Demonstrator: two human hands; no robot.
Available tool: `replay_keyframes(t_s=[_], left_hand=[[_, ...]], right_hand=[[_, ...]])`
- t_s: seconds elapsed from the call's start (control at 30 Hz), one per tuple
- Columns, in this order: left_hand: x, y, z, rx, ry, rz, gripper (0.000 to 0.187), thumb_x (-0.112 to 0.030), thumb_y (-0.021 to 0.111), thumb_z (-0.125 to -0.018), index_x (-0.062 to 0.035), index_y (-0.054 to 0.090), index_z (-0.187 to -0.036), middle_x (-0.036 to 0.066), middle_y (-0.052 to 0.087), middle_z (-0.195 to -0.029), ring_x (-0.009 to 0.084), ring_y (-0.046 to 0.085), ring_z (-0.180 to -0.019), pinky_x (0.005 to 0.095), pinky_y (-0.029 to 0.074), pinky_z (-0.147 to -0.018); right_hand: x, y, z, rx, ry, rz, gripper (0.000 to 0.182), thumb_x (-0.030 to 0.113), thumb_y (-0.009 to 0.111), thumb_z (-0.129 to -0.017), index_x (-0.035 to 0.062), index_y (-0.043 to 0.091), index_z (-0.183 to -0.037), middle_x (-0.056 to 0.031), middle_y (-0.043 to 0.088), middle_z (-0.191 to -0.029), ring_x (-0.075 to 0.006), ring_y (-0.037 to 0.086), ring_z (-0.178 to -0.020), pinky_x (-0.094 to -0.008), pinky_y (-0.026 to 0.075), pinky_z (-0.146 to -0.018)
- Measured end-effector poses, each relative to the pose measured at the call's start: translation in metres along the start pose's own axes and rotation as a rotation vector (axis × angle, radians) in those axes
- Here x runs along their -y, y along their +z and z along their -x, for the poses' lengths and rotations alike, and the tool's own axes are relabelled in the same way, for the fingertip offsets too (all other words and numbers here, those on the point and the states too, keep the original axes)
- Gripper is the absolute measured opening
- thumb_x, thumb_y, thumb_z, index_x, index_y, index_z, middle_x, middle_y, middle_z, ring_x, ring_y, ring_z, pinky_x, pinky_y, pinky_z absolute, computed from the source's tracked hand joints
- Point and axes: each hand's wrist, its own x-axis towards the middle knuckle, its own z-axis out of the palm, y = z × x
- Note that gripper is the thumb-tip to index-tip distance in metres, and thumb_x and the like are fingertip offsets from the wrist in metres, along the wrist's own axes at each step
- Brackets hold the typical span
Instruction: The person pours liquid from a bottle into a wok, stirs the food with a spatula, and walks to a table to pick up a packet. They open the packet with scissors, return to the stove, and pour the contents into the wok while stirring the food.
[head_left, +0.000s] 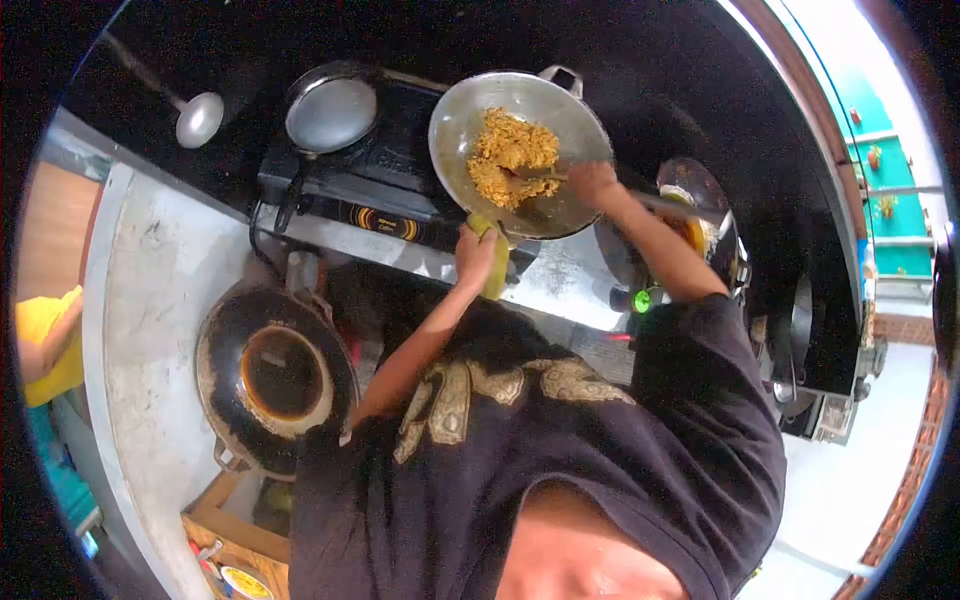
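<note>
A large metal wok [460, 110] sits on the right side of the stove, with a mound of orange-brown fried rice [515, 145] inside. My left hand [476, 258] is closed on a folded yellow-green cloth [493, 275] at the wok's near rim; whatever part of the wok lies under the cloth is hidden. My right hand [595, 186] reaches over the wok's right side, wrapped round a spatula [545, 178]. The blade end dips into the rice, and the long handle extends to the right behind my wrist.
A small frying pan [332, 112] rests on the left of the black gas stove [400, 160]. A ladle [200, 118] lies farther left. A big blackened wok [225, 365] stands lower left. Dishes with food [690, 190] are at right. Another person's yellow sleeve [45, 325] shows far left.
</note>
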Motion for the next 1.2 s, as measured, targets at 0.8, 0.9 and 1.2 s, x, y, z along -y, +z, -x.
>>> replay_keyframes(t_s=[0.8, 0.9, 1.2], left_hand=[[0.002, 0.006, 0.002, -0.031, 0.029, -0.008, 0.05, -0.033, 0.054, -0.075, 0.0041, 0.044, -0.106, 0.027, 0.055, -0.099, 0.042, 0.051, -0.096, 0.0443, 0.039, -0.083], [0.032, 0.022, -0.009, -0.035, -0.046, 0.055, 0.049, -0.034, 0.054, -0.075, 0.0044, 0.045, -0.105, 0.027, 0.056, -0.098, 0.0422, 0.051, -0.095, 0.0449, 0.04, -0.082], [0.033, 0.018, -0.007, 0.016, -0.039, 0.097, 0.045, -0.032, 0.053, -0.073, 0.0056, 0.046, -0.099, 0.027, 0.057, -0.09, 0.0417, 0.055, -0.087, 0.044, 0.043, -0.077]], right_hand=[[0.002, 0.015, -0.017, 0.072, -0.167, -0.297, 0.037, 0.035, 0.044, -0.083, 0.0048, 0.059, -0.098, -0.0177, 0.061, -0.093, -0.0315, 0.061, -0.08, -0.0405, 0.048, -0.071], [0.02, -0.009, -0.049, 0.183, 0.044, -0.228, 0.034, 0.033, 0.045, -0.083, 0.0059, 0.059, -0.098, -0.0172, 0.061, -0.092, -0.0309, 0.061, -0.078, -0.0393, 0.05, -0.066], [-0.057, -0.037, -0.04, 0.143, 0.241, -0.664, 0.027, 0.028, 0.048, -0.081, 0.0037, 0.061, -0.081, -0.0136, 0.06, -0.075, -0.0225, 0.059, -0.059, -0.0339, 0.047, -0.046]])
